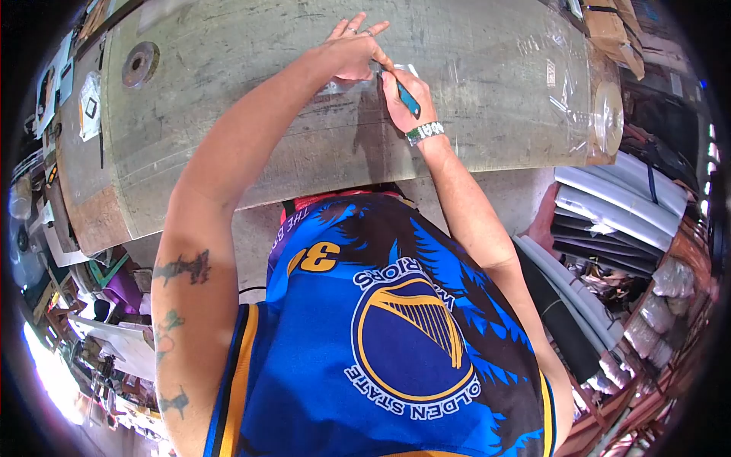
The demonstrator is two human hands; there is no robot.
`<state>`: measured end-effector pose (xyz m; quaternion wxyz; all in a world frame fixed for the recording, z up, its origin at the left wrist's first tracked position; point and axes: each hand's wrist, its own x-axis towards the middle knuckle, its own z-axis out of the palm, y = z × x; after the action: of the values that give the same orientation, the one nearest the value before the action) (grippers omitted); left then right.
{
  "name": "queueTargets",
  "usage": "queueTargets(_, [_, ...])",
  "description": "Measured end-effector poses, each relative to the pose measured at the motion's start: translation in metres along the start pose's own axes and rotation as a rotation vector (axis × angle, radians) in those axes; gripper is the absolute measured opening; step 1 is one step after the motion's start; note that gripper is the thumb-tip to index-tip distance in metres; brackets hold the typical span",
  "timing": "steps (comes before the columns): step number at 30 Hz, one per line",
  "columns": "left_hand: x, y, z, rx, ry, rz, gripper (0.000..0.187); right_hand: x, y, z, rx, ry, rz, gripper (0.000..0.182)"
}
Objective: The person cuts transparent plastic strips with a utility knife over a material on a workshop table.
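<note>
My right hand (406,97), wearing a bracelet (425,133) at the wrist, is closed around a teal-and-black utility knife (410,100). Only the handle shows; its front end is hidden by the fingers. Just left of it, my left hand (355,55) lies on the worktable (266,145) with fingers spread and a ring on one. Its thumb side meets the right hand's fingertips. Under and beside both hands there is a shiny, pale, see-through piece (333,87), mostly covered, so its shape cannot be made out.
A round metal disc (141,65) sits at the table's left. A roll of clear tape (607,114) lies near its right edge, and a cardboard box (613,30) stands beyond. Rolls of sheet material (620,198) are stacked at right. Cluttered shelves line the left.
</note>
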<state>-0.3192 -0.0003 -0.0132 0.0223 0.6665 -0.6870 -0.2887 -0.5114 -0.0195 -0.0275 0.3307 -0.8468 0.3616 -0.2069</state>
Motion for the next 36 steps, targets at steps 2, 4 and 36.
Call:
queueTargets(2, [-0.001, -0.001, 0.002, -0.022, -0.001, -0.009, 0.059, -0.012, -0.004, -0.007, -0.036, -0.081, 0.022, 0.028])
queueTargets(4, [0.001, -0.002, 0.003, -0.042, 0.006, -0.007, 0.061, -0.028, -0.018, -0.022, -0.041, -0.158, 0.083, 0.027])
queueTargets(36, [-0.103, 0.066, 0.078, -0.008, 0.447, -0.401, 0.022, -0.006, 0.076, -0.076, 0.03, -0.178, -0.51, 0.037])
